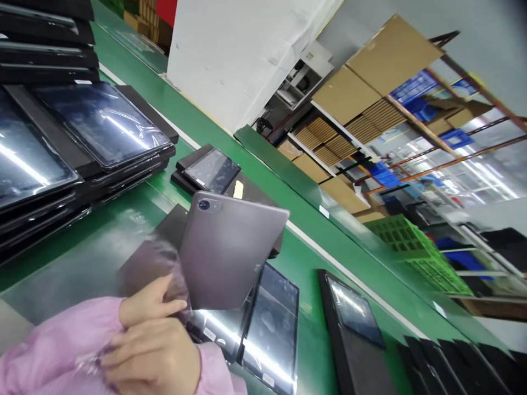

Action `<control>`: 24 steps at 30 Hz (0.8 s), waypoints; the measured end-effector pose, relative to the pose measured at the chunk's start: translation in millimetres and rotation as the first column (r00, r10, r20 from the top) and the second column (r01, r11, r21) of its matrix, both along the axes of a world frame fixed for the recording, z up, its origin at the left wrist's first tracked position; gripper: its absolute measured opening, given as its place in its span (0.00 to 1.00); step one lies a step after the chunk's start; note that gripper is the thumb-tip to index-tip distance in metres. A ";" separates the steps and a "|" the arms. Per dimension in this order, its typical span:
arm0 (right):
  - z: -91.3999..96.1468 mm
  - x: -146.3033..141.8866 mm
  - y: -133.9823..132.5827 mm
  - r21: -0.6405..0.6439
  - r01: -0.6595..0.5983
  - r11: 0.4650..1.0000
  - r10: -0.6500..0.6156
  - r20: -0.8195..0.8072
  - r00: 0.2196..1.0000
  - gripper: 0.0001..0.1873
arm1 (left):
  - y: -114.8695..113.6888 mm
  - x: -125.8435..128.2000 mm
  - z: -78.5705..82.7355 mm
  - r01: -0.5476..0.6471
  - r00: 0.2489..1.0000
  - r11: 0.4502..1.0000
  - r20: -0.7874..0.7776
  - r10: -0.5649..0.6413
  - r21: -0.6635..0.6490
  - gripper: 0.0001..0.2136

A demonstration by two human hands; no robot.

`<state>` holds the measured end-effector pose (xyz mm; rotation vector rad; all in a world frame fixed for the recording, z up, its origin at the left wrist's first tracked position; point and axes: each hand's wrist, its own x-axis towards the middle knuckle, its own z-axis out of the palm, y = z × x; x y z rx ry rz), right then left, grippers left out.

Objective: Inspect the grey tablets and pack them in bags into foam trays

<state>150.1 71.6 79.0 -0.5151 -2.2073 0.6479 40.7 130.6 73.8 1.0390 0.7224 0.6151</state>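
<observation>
A grey tablet (234,247) is tilted up with its back and camera toward me. Thin clear plastic bag (160,263) wrinkles along its lower left edge, with a dark shape showing through. My left hand (150,302) is closed on this plastic beside the tablet, thumb and forefinger close together. Below it, my right hand (154,354) is curled with its back to me, and a glint of clear plastic shows at its fingertips. Behind and under the raised tablet lie a screen-up tablet (272,329) and another tablet (212,167) in a dark tray.
Stacked dark trays with tablets (111,123) rise on the left. A green work surface (307,269) runs diagonally away. Farther right are a tray with a tablet (354,312) and a row of dark trays (448,362). Beyond stand a green crate (411,247) and cardboard boxes (391,55).
</observation>
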 end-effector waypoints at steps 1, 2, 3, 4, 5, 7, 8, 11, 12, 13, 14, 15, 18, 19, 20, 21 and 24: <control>-8.9 -2.8 -0.8 -0.051 -0.093 0.994 0.094 0.016 0.995 0.10 | -0.7 -0.1 1.1 0.040 0.999 0.999 -0.023 -0.040 0.007 0.15; -16.9 -5.2 -1.5 -0.114 -0.161 0.980 0.165 0.020 0.986 0.10 | -1.7 0.1 1.7 0.085 0.995 0.996 -0.049 -0.085 0.008 0.14; -23.8 -7.4 -2.1 -0.184 -0.205 0.961 0.210 0.006 0.978 0.11 | -2.8 0.4 1.8 0.126 0.989 0.992 -0.075 -0.125 0.001 0.13; -29.6 -9.3 -2.5 -0.254 -0.234 0.938 0.235 -0.026 0.972 0.12 | -3.8 0.8 1.7 0.152 0.984 0.988 -0.094 -0.153 -0.017 0.13; -34.4 -10.9 -2.7 -0.319 -0.263 0.911 0.255 -0.067 0.965 0.13 | -4.6 1.1 1.3 0.165 0.980 0.986 -0.103 -0.168 -0.036 0.13; -40.7 -13.3 -2.5 -0.415 -0.306 0.857 0.267 -0.151 0.952 0.14 | -5.7 1.4 -0.3 0.161 0.981 0.985 -0.101 -0.167 -0.070 0.15; -41.7 -14.1 -2.2 -0.447 -0.320 0.835 0.265 -0.181 0.947 0.14 | -6.0 1.4 -1.5 0.156 0.982 0.984 -0.095 -0.164 -0.080 0.15; -31.2 -13.7 -0.5 -0.440 -0.361 0.822 0.249 -0.293 0.923 0.13 | -6.1 0.5 -5.6 0.156 0.985 0.984 -0.058 -0.161 -0.084 0.16; -22.5 -12.4 0.1 -0.427 -0.363 0.828 0.233 -0.327 0.916 0.12 | -6.1 0.0 -6.7 0.160 0.986 0.984 -0.035 -0.164 -0.083 0.17; -11.5 -10.5 0.6 -0.422 -0.355 0.834 0.205 -0.360 0.910 0.11 | -6.1 -0.7 -7.5 0.165 0.986 0.983 -0.010 -0.167 -0.077 0.17; 1.2 -8.0 1.0 -0.434 -0.333 0.837 0.161 -0.386 0.908 0.10 | -6.3 -1.6 -7.9 0.168 0.986 0.984 0.013 -0.167 -0.062 0.18; 14.7 -4.8 1.4 -0.467 -0.293 0.834 0.093 -0.404 0.910 0.09 | -6.5 -2.8 -7.8 0.158 0.987 0.987 0.026 -0.157 -0.042 0.18; 50.1 9.3 2.8 -0.561 -0.102 0.821 -0.221 -0.478 0.850 0.04 | -7.0 -6.7 -6.9 0.090 0.995 0.996 0.034 -0.089 -0.021 0.18; 57.6 16.0 3.4 -0.585 -0.002 0.811 -0.353 -0.492 0.796 0.02 | -6.9 -7.8 -7.0 0.078 0.996 0.996 0.038 -0.077 -0.045 0.19; 62.3 23.9 4.0 -0.608 0.122 0.784 -0.493 -0.492 0.717 0.01 | -6.5 -8.6 -7.4 0.075 0.996 0.994 0.043 -0.072 -0.084 0.20; 64.3 33.2 4.2 -0.625 0.259 0.737 -0.625 -0.483 0.613 0.02 | -6.0 -8.9 -7.9 0.082 0.996 0.989 0.049 -0.077 -0.125 0.22; 56.4 65.1 2.1 -0.664 0.583 0.468 -0.880 -0.407 0.243 0.02 | -4.1 -7.9 -7.3 0.073 0.997 0.977 0.040 -0.066 -0.202 0.23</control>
